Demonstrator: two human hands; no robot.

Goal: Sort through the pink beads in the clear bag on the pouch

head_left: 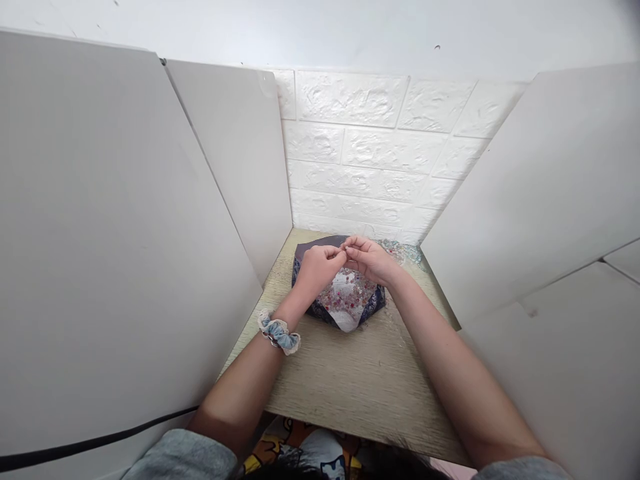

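tray (305, 257) on table (360, 380), boards left and right, wall (370, 147) behind

A narrow bench of pale wood-grain board (350, 380) runs to a back wall of white embossed brick panels (370, 140). Plain white boards stand on both sides, left (110, 253) and right (545, 193). The light is soft and even.

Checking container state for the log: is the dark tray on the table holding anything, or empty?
Holding something. The tray shows a heap of small pink and white beads below both hands.
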